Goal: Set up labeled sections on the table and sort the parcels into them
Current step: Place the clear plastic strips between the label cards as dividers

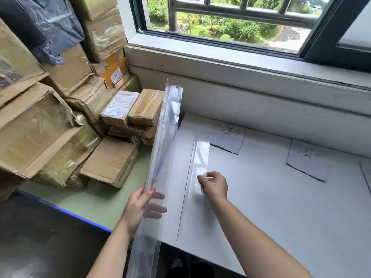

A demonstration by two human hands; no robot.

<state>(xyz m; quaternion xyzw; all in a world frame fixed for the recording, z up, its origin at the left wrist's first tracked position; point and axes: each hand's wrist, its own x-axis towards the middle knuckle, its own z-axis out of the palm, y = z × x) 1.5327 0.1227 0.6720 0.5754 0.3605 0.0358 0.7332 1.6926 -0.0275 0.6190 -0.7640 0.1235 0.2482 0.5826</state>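
A long clear plastic divider [166,125] stands tilted along the left edge of the white table [271,207]; my left hand [143,207] grips it near its lower part, thumb on the near face and fingers behind. A second clear divider strip [197,157] lies flat on the table. My right hand [213,184] pinches that strip at its right edge. Two handwritten paper labels [228,138] [307,159] lie near the back of the table. Cardboard parcels [112,161] are piled on the green surface to the left.
A tall stack of big cardboard boxes [34,127] fills the left side, with a dark plastic bag [46,23] on top. A window sill [241,63] and barred window run behind the table. A third paper's corner [366,173] shows at the right edge.
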